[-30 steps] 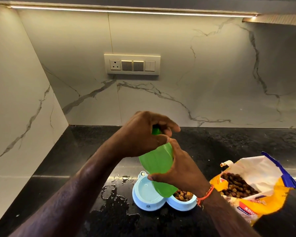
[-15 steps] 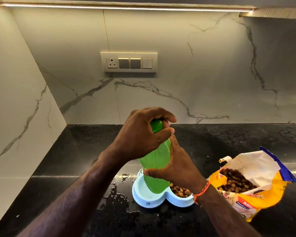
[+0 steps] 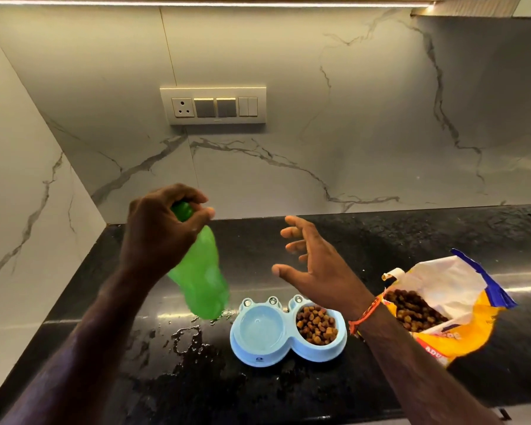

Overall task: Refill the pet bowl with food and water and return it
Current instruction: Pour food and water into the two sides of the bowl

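Observation:
A light blue double pet bowl sits on the black counter. Its left well holds water and its right well holds brown kibble. My left hand grips the cap end of a green bottle, which hangs tilted just left of the bowl, above the counter. My right hand hovers above the bowl with fingers spread and holds nothing.
An open yellow and blue bag of pet food lies on the counter to the right of the bowl. Spilled water glistens on the counter to the left of the bowl. A switch panel sits on the marble wall behind.
My right hand has let go of the green bottle and opened. My left hand has carried the bottle to the left, off the bowl.

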